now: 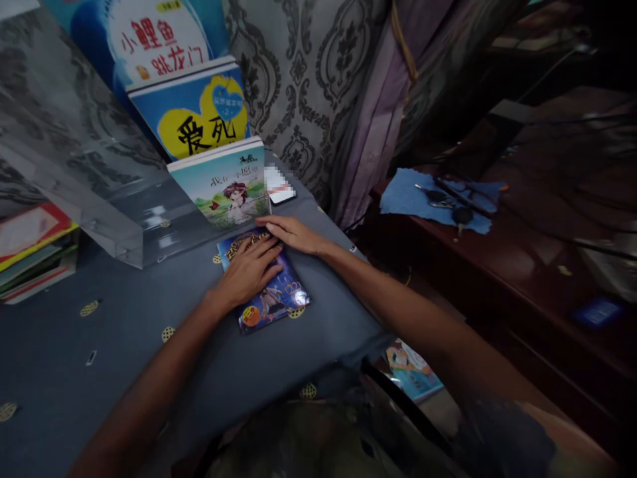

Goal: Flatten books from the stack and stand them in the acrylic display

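Blue book [282,290] with "(22)" on its glossy cover lies flat and slightly askew on the grey-blue tablecloth [60,372], a smooth sheet dotted with small yellowish ovals. Closest to the viewer, below the table's edge, a picture book [415,372] shows partly, past a dark strap [408,406].

The left hand [251,269] rests palm down across the upper half of the blue book, fingers extended and gripping nothing, hiding much of the cover's title. The right hand [293,234] sits at the book's far edge, fingers straight and loose, not clenched; whether its fingertips touch the book standing behind is unclear.

Just beyond, a clear, rigid plastic stand [119,239] closes off the far side. It bears three upright books in tiers: a green-and-blue one with a drawn figure [233,192], one with a yellow heart [172,129], and a blue one with red lettering [164,30]. A flat pale rectangle [281,189], partly pixelated, lies beside the front one. Off to the left is a stack of thin books [37,255].

Rightward, a crumpled blue cloth [398,199] carries keys and small dark items on a reddish-brown table [542,162]. Farthest back hang grey damask-patterned fabric [303,66] and a pleated lilac curtain [375,146].
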A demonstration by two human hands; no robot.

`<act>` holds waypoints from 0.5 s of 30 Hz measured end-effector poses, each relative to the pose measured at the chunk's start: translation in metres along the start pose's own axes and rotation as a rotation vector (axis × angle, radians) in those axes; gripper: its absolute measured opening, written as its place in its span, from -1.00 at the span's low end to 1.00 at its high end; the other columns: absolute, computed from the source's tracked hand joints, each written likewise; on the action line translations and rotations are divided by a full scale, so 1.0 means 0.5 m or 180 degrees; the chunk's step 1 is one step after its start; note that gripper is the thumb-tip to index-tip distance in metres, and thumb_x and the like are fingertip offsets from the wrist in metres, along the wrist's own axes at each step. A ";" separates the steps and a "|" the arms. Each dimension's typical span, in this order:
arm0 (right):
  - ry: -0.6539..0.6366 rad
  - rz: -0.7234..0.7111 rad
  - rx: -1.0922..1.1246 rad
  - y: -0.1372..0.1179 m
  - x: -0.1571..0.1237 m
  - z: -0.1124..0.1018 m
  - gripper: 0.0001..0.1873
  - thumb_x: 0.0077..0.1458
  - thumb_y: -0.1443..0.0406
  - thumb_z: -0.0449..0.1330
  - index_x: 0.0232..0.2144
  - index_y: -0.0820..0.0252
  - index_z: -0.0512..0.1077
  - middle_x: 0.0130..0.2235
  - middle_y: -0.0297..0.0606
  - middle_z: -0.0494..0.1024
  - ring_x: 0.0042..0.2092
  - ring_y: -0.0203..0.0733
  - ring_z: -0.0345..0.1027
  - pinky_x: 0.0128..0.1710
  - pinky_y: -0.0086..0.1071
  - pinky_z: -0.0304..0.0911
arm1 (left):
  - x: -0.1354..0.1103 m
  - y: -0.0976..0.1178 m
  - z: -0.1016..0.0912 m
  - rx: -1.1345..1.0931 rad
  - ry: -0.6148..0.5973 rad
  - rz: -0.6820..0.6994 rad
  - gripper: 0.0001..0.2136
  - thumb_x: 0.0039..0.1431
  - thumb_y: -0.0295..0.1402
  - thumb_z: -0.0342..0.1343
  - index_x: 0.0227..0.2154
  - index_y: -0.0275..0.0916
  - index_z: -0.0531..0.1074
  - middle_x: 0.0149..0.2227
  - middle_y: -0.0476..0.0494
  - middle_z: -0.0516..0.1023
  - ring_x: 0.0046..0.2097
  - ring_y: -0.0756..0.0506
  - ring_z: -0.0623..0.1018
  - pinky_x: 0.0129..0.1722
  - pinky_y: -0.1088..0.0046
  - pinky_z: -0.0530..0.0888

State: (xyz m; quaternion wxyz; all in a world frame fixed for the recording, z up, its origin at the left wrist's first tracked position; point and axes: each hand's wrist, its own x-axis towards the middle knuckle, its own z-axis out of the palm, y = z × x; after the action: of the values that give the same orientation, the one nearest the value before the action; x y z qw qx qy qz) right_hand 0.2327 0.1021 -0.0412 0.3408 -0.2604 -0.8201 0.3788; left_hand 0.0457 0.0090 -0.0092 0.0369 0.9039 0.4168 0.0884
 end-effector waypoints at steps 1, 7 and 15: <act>-0.0007 -0.0003 -0.0045 0.001 0.000 0.000 -0.45 0.41 0.01 -0.07 0.23 0.15 0.38 0.21 -0.09 0.50 0.23 -0.04 0.36 0.26 -0.07 0.22 | 0.001 0.000 -0.001 0.0012 0.0018 0.0008 -0.55 0.46 -0.15 -0.15 0.25 -0.23 0.34 0.32 -0.27 0.37 0.38 -0.22 0.29 0.38 -0.01 0.14; -0.0022 -0.0014 -0.0267 -0.001 -0.002 0.004 -0.48 0.42 0.04 -0.08 0.23 0.15 0.39 0.22 -0.11 0.49 0.22 -0.03 0.36 0.24 -0.05 0.24 | -0.010 0.019 -0.006 -0.0042 0.0086 0.0043 -0.61 0.45 -0.25 -0.10 0.21 -0.23 0.39 0.30 -0.28 0.40 0.36 -0.24 0.32 0.35 -0.05 0.17; -0.0075 -0.0002 -0.0423 -0.010 -0.003 0.006 -0.48 0.41 0.02 -0.07 0.21 0.12 0.41 0.22 -0.15 0.49 0.20 -0.04 0.38 0.23 -0.08 0.25 | -0.063 0.066 -0.007 -0.0439 -0.0093 0.0651 -0.62 0.39 -0.45 -0.06 0.16 -0.05 0.46 0.28 -0.15 0.43 0.37 -0.19 0.31 0.36 -0.11 0.16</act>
State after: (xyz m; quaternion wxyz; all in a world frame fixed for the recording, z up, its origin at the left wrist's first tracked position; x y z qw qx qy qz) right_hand 0.2307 0.0968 -0.0390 0.3132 -0.2777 -0.8474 0.3265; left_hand 0.0499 -0.0364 -0.0049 0.0958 0.9382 0.3148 0.1071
